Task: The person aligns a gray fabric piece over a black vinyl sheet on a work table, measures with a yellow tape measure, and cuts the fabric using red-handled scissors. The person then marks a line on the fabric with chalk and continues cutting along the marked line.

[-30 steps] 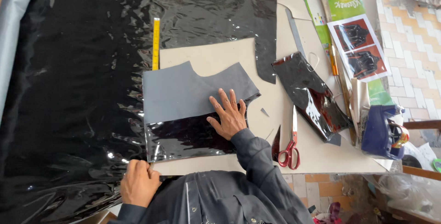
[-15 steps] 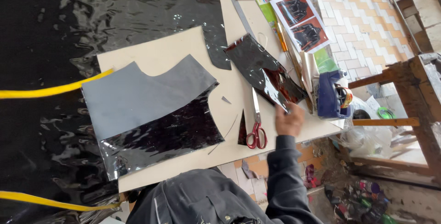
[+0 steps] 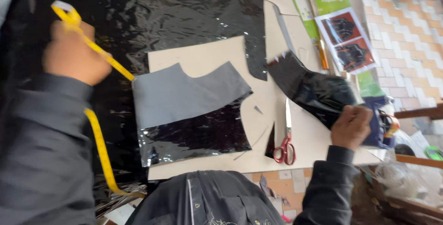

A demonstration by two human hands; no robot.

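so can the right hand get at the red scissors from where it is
Probably yes. The red scissors lie in the open on the beige board, just beside the right hand, with nothing between them. But that hand is gripping a shiny black piece, so it would likely need to drop it first.

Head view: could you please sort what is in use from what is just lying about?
In use: yellow tape in left hand; black scrap in right hand.
Lying about: scissors, grey pattern, photo sheets, black sheet.
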